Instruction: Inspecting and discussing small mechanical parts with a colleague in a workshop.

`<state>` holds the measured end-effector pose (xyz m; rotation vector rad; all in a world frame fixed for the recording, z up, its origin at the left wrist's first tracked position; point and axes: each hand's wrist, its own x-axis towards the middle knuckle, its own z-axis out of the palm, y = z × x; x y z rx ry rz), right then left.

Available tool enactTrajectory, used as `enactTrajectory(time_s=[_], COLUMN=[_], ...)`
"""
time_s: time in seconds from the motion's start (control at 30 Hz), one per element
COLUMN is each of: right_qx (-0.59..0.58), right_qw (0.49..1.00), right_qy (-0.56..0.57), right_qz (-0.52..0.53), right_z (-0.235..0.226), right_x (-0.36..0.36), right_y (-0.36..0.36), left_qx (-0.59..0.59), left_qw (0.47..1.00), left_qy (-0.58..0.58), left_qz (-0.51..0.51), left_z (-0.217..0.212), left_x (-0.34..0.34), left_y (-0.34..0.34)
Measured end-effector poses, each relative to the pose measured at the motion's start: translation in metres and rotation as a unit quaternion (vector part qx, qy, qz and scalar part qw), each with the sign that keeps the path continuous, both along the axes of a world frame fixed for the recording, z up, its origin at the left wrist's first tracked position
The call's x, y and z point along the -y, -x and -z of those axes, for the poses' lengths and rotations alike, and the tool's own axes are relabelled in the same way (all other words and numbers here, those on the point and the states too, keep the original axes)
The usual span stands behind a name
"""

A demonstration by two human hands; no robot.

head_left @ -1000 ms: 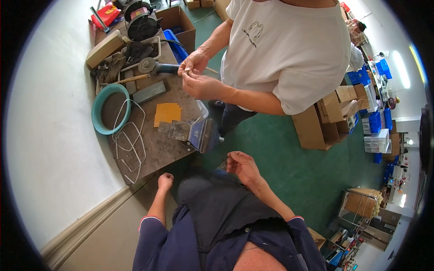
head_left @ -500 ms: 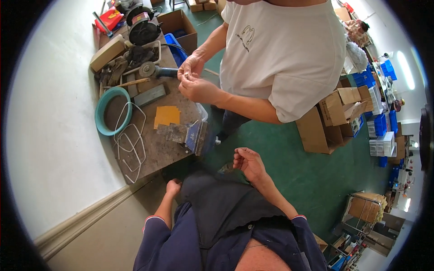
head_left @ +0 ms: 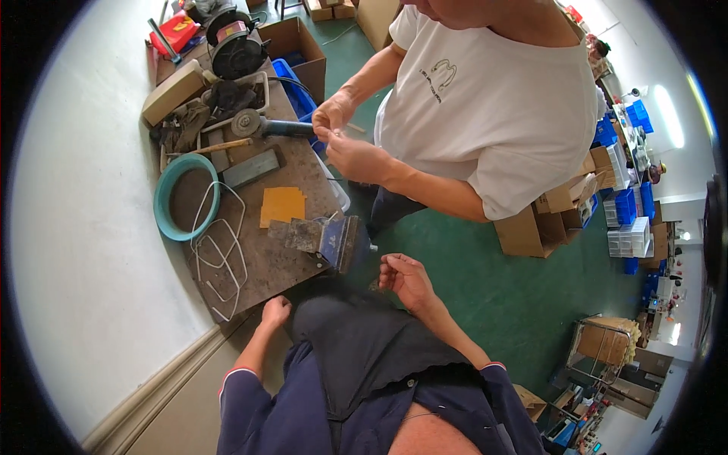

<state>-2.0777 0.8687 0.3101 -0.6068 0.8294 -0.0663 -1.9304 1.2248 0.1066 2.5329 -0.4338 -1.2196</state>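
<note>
My left hand [head_left: 277, 311] is closed in a loose fist beside the near edge of the workbench [head_left: 265, 258]; nothing shows in it. Held out in front of my body, my right hand [head_left: 408, 281] has its fingers curled in, with no object visible in it. Nearest to both is a blue bench vise [head_left: 337, 241] with worn metal jaws at the bench corner. Across from me, a person in a white T-shirt [head_left: 504, 114] pinches something tiny between both hands [head_left: 341, 136]; I cannot make it out.
On the bench lie yellow sheets [head_left: 283, 206], a teal ring [head_left: 161, 206], bent white wire [head_left: 241, 235], a grey block [head_left: 252, 168], a hammer [head_left: 222, 146] and an angle grinder [head_left: 277, 127]. Cardboard boxes [head_left: 523, 231] stand on the green floor to the right.
My left hand has moved up and left toward the bench edge. My right hand has shifted slightly left, nearer the vise. The other person appears further right, still holding both hands together.
</note>
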Motion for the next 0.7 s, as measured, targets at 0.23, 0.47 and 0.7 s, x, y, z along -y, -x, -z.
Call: enactTrajectory(time_s=[0.23, 0.47, 0.7], right_qx=[0.001, 0.005, 0.006], right_qw=[1.0, 1.0, 1.0], right_qy=[0.011, 0.011, 0.007], right_qz=[-0.016, -0.009, -0.003], right_z=[0.0, -0.004, -0.004], right_x=[-0.011, -0.017, -0.016], right_y=[-0.011, -0.016, -0.013], left_qx=[-0.048, -0.213, -0.236], left_qw=[0.98, 0.856, 0.847], left_qy=[-0.019, -0.004, 0.055], left_qz=[0.191, 0.472, 0.474], left_z=[-0.045, -0.006, -0.052], left_x=[-0.023, -0.126, -0.322], left_y=[-0.006, 0.054, 0.062])
